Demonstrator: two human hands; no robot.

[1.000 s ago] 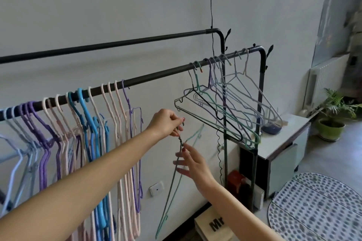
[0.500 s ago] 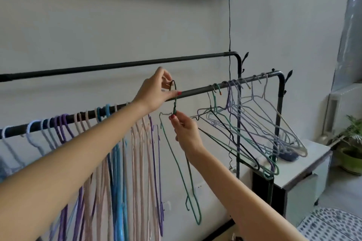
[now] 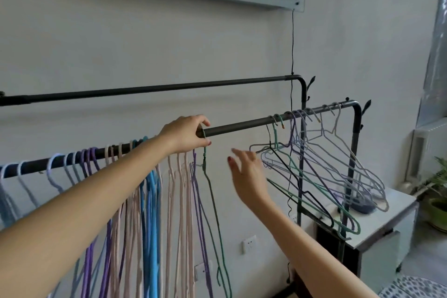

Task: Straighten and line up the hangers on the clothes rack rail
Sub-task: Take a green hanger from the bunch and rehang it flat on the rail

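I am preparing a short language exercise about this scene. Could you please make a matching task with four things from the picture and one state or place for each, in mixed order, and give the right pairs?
Column 1
1. left hand
2. right hand
3. green hanger
4. back rail

Column 2
A. carries no hangers
B. hangs on the front rail, beside the purple hanger
C. open, in the air, touching nothing
D. grips a hook at the front rail

Pairs: 1-D, 2-C, 3-B, 4-A

Two rails (image 3: 242, 126), two hands (image 3: 186, 134), one green hanger (image 3: 212, 201), two wall sockets (image 3: 249, 244), one potted plant (image 3: 439, 203)
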